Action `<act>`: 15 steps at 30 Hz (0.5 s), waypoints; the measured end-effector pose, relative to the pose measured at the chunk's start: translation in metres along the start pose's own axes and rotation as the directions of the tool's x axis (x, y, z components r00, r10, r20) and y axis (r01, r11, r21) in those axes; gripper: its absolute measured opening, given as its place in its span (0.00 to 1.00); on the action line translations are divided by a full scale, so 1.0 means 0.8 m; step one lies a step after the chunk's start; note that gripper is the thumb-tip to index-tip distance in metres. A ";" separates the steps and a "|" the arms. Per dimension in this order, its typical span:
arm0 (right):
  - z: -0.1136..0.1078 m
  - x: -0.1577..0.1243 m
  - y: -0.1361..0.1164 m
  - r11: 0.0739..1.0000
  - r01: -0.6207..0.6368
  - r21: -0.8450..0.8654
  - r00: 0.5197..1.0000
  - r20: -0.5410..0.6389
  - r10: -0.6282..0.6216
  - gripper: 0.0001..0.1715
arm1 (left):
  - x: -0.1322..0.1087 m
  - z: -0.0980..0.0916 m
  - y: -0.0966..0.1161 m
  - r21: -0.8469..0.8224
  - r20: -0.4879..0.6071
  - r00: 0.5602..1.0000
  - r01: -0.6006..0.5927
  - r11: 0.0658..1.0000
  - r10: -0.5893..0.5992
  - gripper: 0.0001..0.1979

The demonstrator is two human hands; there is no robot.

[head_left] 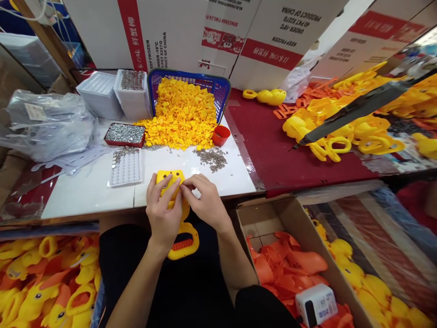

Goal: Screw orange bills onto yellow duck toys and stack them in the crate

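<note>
Over the table's front edge, my left hand [164,214] grips a yellow plastic toy [186,228] with a loop handle and an orange insert in the handle. Several small dark holes show at the toy's top end. My right hand [206,200] is closed in a pinch against the toy's right side, and whatever its fingertips hold is too small to make out. Just beyond lie a white tray of button cells [126,168], partly filled, and a loose heap of small screws [212,159].
A blue basket [223,86] spills small yellow parts [184,114] onto the white table. Beside it are a red box of metal bits [124,135], a red cup [221,135] and stacked trays [133,98]. A screwdriver [355,109] hangs at right. An open carton [273,205] holds orange parts.
</note>
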State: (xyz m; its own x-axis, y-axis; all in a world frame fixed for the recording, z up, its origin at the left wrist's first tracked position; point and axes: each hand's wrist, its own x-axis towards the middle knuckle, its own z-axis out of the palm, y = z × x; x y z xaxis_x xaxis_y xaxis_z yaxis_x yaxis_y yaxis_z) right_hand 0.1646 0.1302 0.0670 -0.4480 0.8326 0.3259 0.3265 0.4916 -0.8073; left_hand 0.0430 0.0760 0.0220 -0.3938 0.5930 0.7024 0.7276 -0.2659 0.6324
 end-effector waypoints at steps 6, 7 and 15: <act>-0.001 -0.017 0.004 0.995 0.059 0.084 0.994 0.085 -0.066 0.09 | 0.001 -0.004 -0.003 -0.020 0.028 1.000 0.011 1.000 -0.011 0.06; -0.007 -0.022 0.007 0.989 0.094 0.115 0.985 0.131 -0.109 0.11 | 0.002 -0.005 -0.004 -0.028 0.042 0.999 0.021 0.999 -0.020 0.05; -0.233 -0.005 0.076 0.941 -0.267 -0.210 0.171 -0.971 -0.168 0.28 | 0.038 -0.017 -0.015 -0.110 0.090 0.985 0.159 0.981 -0.149 0.06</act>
State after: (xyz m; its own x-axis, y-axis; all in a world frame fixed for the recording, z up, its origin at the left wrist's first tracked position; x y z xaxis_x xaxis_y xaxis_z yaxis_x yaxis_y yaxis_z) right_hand 0.3416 0.2048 0.1084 0.6763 0.3080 0.6691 0.6013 0.2939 -0.7430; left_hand 0.0145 0.0872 0.0401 -0.4458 0.6919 0.5679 0.5896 -0.2504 0.7679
